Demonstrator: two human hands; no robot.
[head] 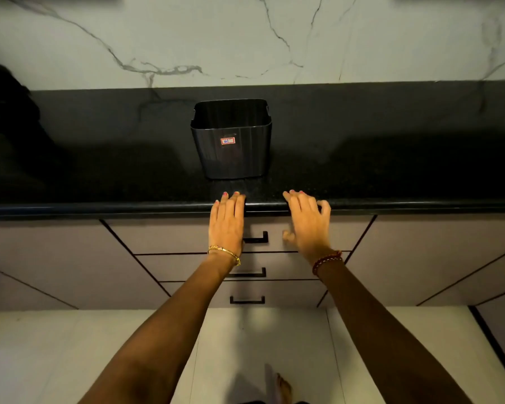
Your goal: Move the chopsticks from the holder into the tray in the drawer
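A dark square holder (232, 141) with a small red sticker stands on the black countertop (391, 158), and I see no chopsticks in it. Below the counter edge is a stack of three shut drawers; the top drawer (164, 234) has a black handle (257, 239). My left hand (226, 225) lies flat, fingers together, with its fingertips on the counter's front edge, just left of the handle. My right hand (308, 225) is spread, fingertips at the counter edge, right of the handle. Neither hand holds anything. The tray is hidden.
A marble backsplash (245, 39) rises behind the counter. A dark blurred object (3, 112) sits at the far left of the counter. Cabinet doors (435, 252) flank the drawers. Pale floor tiles (260, 339) and a bare foot (283, 389) show below.
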